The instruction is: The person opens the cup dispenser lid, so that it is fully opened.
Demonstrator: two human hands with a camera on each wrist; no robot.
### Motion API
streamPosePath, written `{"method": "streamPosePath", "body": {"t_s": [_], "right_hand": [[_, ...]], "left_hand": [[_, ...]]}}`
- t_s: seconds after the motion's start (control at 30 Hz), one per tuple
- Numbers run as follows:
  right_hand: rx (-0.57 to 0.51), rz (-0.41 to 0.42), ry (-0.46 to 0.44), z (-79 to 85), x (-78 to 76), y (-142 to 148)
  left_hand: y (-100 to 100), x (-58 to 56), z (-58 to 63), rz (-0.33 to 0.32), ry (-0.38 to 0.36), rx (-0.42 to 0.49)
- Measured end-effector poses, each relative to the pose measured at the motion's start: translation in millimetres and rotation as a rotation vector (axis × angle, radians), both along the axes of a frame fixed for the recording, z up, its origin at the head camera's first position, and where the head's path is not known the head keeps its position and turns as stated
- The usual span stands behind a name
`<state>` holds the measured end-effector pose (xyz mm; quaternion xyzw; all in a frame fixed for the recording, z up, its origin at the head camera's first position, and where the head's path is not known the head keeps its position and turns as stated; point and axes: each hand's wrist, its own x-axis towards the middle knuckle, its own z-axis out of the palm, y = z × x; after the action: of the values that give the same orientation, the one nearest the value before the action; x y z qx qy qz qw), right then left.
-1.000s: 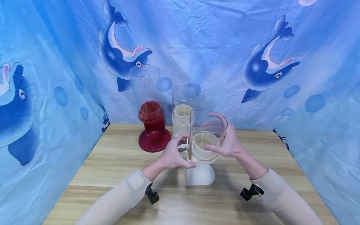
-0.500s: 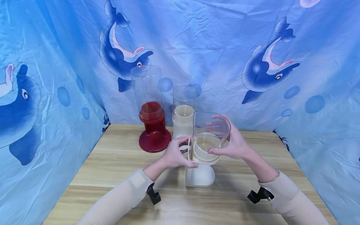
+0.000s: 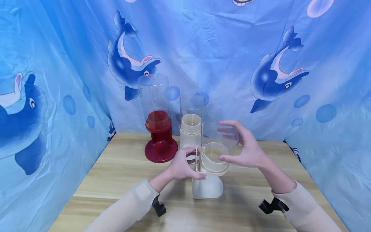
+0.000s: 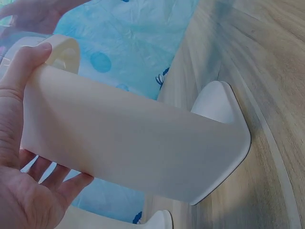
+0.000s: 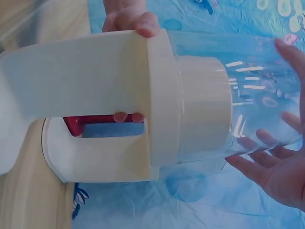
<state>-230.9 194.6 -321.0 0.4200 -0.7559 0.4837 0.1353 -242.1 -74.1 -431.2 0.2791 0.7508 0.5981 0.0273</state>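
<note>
A white dispenser-like stand has its foot on the wooden table, with a clear open-topped container at its upper end. Inside the container's lower part shows a cream ring. My left hand grips the stand's upper part from the left; in the left wrist view its thumb lies on one edge and several fingers curl under the other. Around the container's right side, my right hand is spread wide, thumb in front and fingers behind. Whether its fingertips touch the clear wall, I cannot tell.
Behind, a similar white stand with a clear container stands close to the held one. To its left is a dark red stand with a tall clear cylinder. A blue dolphin-printed cloth hangs behind the wooden table.
My right hand has shifted to the right along the container, its fingers spreading wider. The left hand keeps its grip on the stand. The head view has tilted up slightly.
</note>
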Motion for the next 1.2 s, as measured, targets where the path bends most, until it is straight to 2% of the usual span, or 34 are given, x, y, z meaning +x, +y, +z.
{"method": "streamPosePath", "body": {"t_s": [0.1, 0.2, 0.3, 0.4, 0.57, 0.8, 0.9, 1.07, 1.2], "right_hand": [[0.059, -0.044, 0.077, 3.5, 1.5, 0.2], [0.103, -0.085, 0.102, 7.9, 5.3, -1.7], [0.163, -0.127, 0.083, 7.8, 13.0, -5.4], [0.211, -0.139, 0.058, 13.8, 14.1, -9.3], [0.220, -0.119, 0.015, 22.5, 6.6, -8.8], [0.186, -0.085, -0.058, 32.8, -4.3, -5.0], [0.234, -0.063, -0.055, 41.9, -6.3, -5.2], [0.372, -0.028, -0.048, 58.8, -11.5, -11.8], [0.465, -0.018, -0.088, 70.8, -12.3, -20.3]], "left_hand": [[-0.5, 2.4, -0.3, 0.001, 0.019, 0.001], [-0.7, 4.7, -2.3, -0.008, 0.032, -0.002], [1.2, 13.3, -10.9, -0.009, 0.003, 0.003], [2.0, 16.3, -13.0, -0.004, -0.010, 0.017], [1.0, 11.7, -10.7, -0.018, -0.017, 0.027], [-0.6, 3.0, 0.7, -0.025, 0.017, -0.008], [-0.3, 1.0, 3.1, -0.026, 0.024, -0.010], [-0.5, 1.2, 2.6, -0.026, 0.014, -0.029], [-4.0, 1.6, 1.2, -0.019, -0.006, -0.033]]}}
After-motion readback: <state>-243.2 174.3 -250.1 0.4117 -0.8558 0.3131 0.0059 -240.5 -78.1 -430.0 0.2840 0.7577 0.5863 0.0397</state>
